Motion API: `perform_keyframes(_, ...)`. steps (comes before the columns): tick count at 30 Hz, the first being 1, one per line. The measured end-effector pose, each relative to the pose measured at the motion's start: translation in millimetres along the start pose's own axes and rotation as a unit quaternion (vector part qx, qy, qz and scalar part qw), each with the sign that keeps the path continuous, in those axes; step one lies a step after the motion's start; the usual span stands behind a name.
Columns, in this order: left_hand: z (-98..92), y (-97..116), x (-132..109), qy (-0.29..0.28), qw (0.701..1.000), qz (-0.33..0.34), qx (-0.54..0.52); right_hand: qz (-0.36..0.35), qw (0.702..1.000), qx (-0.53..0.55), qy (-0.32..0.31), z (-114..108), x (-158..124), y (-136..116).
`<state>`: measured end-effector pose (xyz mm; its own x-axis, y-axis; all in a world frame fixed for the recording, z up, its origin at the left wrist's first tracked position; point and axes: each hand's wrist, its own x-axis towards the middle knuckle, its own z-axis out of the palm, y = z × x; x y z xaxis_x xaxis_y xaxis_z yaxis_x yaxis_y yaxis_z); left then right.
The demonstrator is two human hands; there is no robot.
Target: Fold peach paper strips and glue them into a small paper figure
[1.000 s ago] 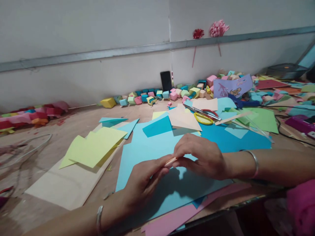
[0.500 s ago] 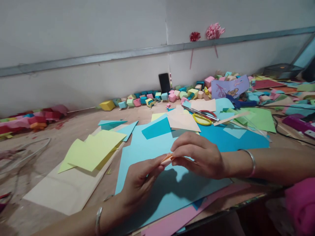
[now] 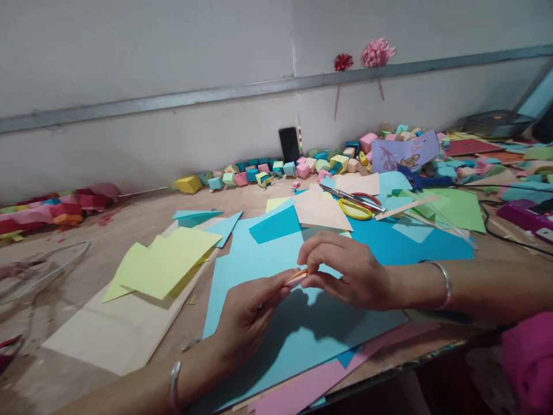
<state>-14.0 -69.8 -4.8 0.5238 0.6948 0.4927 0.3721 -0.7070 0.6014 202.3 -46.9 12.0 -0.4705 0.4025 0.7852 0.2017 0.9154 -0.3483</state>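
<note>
Between my two hands is a small folded piece of peach paper (image 3: 297, 278), its edge orange where light comes through. My left hand (image 3: 254, 308) pinches its near left end between thumb and fingers. At the other end, my right hand (image 3: 345, 271) is closed on it with thumb and bent fingertips. Both hands are just above a large light-blue sheet (image 3: 259, 259), on which their shadows fall. A darker blue piece of paper (image 3: 276, 223) and a peach sheet (image 3: 322, 212) lie beyond my fingers.
Scissors with yellow and red handles (image 3: 355, 208) lie behind my right hand. Yellow-green sheets (image 3: 168, 262) rest on a cream sheet (image 3: 108, 334) at left. Small paper cubes (image 3: 263, 173) line the wall beside a black phone (image 3: 288, 145). A purple card (image 3: 404, 153) stands at right.
My right thumb and fingers have shifted along the peach paper and bent more tightly around its right end. My left hand keeps its pinch almost unmoved.
</note>
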Motion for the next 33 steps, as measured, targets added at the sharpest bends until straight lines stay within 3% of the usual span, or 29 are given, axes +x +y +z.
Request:
perform_keyframes(19, 0.9, -3.6, -4.2, -0.014, 0.999, 0.026, 0.015, 0.045, 0.999, 0.022, -0.015, 0.7, -1.8, 0.5)
perform_keyframes(27, -6.4, 9.4, 12.6, 0.0, 0.992, -0.12, 0.023, 0.182, 0.981, 0.075, 0.003, -3.7, -0.2, 2.9)
perform_keyframes(33, -10.5, 7.5, 21.2, -0.039, 0.986, -0.162, 0.021, 0.348, 0.928, 0.126, -0.045, -3.0, 0.2, 22.2)
